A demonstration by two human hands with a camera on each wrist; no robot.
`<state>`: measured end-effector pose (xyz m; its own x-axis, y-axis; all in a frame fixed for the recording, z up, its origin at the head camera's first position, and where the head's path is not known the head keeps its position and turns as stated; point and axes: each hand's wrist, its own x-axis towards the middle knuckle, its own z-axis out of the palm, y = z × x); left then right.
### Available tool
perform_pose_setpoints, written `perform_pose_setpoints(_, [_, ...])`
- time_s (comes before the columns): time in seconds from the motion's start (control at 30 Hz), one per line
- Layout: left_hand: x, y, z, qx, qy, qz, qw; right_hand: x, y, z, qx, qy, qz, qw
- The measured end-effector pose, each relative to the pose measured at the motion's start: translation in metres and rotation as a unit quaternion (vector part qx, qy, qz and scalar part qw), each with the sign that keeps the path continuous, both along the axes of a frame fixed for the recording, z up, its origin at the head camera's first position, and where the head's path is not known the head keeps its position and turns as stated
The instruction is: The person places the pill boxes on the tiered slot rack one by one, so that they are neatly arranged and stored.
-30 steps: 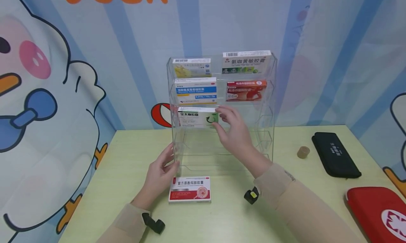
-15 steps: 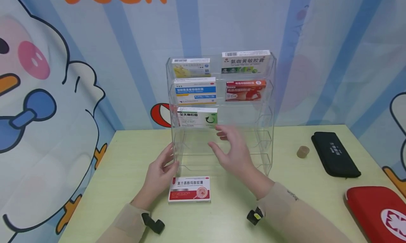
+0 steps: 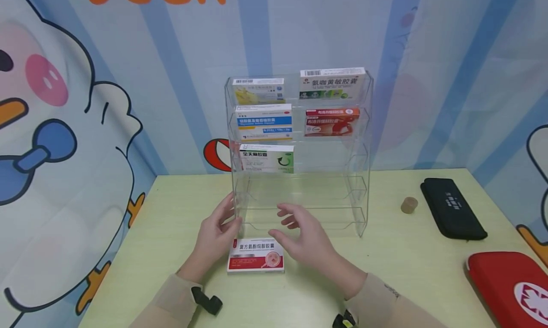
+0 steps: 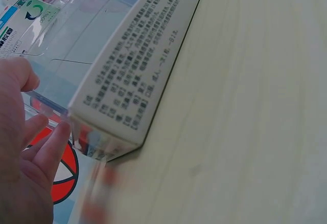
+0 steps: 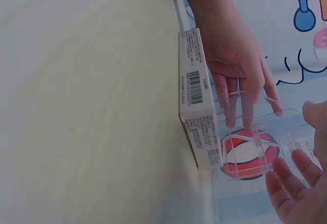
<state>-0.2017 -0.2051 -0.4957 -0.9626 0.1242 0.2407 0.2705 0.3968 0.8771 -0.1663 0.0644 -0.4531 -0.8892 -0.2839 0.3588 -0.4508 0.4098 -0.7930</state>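
Note:
A clear, stepped acrylic display rack [image 3: 301,192] stands on the table, with medicine boxes on its upper tiers. My left hand [image 3: 216,233] holds the rack's lower left side panel, thumb on one side and fingers on the other, also visible in the left wrist view. A red-and-white medicine box [image 3: 256,262] lies flat on the table before the rack. Just right of that box hovers my right hand [image 3: 306,237], thumb and fingers apart, holding nothing. On the third tier sits a white-and-green medicine box [image 3: 266,159], on the left.
Above it are a blue-and-white box [image 3: 264,122], a red box [image 3: 331,123], a yellow-and-white box [image 3: 259,92] and a white-and-green one [image 3: 331,85]. At the right lie a cork-like stub [image 3: 409,205], a black pouch [image 3: 454,209] and a red case [image 3: 496,280].
The right hand has let go of the white-and-green box on the third tier and come down toward the red-and-white box. The left hand has stayed on the rack.

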Motion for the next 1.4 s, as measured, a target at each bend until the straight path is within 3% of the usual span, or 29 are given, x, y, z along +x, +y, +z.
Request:
perform_pose_setpoints(0.1, [0.001, 0.000, 0.001, 0.000, 0.003, -0.003, 1.0000, 0.004, -0.001, -0.008, 0.004, -0.027, 0.000, 0.9996])
perform_pose_setpoints(0.33, [0.001, 0.000, 0.002, 0.000, 0.003, -0.005, 1.0000, 0.011, -0.002, -0.024, 0.012, -0.045, -0.006, 0.9989])
perform_pose_setpoints(0.57, [0.001, -0.001, 0.004, 0.006, 0.005, -0.006, 1.0000, 0.016, -0.002, -0.037, 0.065, -0.057, -0.018, 0.9961])
perform_pose_setpoints(0.73, [0.001, -0.001, 0.004, 0.009, 0.003, -0.008, 0.9999, 0.017, -0.001, -0.043, 0.110, -0.064, -0.005, 0.9919])
perform_pose_setpoints(1.1, [0.001, 0.000, 0.004, -0.003, -0.006, 0.003, 1.0000, 0.016, 0.000, -0.044, 0.128, -0.061, 0.004, 0.9898])
perform_pose_setpoints(1.4, [0.002, 0.000, 0.006, 0.011, -0.002, -0.007, 0.9999, 0.016, 0.001, -0.037, 0.113, -0.060, -0.008, 0.9918])
